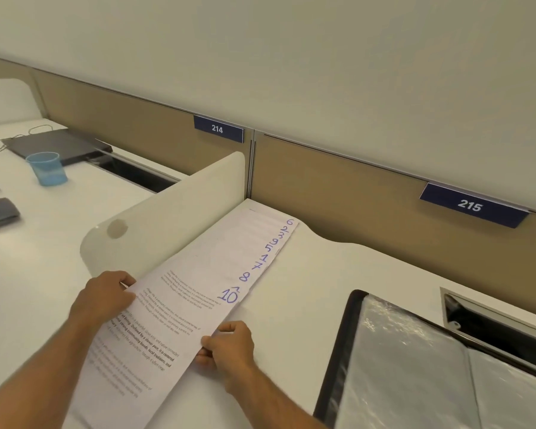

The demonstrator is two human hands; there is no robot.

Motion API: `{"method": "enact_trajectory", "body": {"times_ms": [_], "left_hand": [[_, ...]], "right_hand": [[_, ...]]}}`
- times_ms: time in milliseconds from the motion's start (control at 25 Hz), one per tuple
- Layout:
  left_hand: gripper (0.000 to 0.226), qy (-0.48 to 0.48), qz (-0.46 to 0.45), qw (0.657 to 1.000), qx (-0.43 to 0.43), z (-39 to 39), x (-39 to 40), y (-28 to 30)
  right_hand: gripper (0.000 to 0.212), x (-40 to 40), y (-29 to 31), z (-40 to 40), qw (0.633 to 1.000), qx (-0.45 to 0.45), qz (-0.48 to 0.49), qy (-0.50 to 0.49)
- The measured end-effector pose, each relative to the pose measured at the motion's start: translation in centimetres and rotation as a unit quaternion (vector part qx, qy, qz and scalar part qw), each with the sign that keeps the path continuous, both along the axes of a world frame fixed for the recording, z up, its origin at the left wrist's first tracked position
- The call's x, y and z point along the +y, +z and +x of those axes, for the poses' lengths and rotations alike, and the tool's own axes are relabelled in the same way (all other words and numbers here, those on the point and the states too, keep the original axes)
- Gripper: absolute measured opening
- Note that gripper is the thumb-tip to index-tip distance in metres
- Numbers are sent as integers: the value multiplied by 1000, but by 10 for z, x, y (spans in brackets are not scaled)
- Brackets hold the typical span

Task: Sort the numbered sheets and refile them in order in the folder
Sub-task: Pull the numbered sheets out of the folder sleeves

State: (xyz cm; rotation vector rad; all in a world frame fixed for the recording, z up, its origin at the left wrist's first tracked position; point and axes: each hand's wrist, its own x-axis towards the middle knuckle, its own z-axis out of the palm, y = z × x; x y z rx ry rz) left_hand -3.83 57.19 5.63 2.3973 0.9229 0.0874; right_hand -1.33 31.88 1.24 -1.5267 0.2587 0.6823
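Note:
Several white printed sheets point(217, 267) lie fanned in an overlapping row along the white divider, each with a blue handwritten number at its right edge. The nearest sheet point(167, 317) carries the number 10 and lies on top at the front. My left hand point(106, 297) pinches that sheet's left edge. My right hand point(229, 345) pinches its right edge between thumb and fingers. An open black folder point(415, 366) with clear plastic sleeves lies on the desk at the right, apart from both hands.
A rounded white divider point(167, 212) runs along the left of the sheets. Beyond it stand a blue plastic cup point(47, 168), a dark laptop point(56, 145) with a cable, and grey items at the far left. A cable slot point(492, 317) opens behind the folder.

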Motion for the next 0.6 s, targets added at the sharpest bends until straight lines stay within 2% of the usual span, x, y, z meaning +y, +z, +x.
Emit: {"method": "enact_trajectory", "body": {"times_ms": [240,400,600], "left_hand": [[22,2,-2,1000,20,3,7,-17],[25,19,-5,999,34,4,9,-25],[41,52,-14,997,53,2,11,-35]], "right_hand": [[28,-1,-5,-5,1000,12,-11,6],[30,0,-8,-4,999,-10,-37,25],[32,0,-5,-4,998,-16,-44,51]]}}
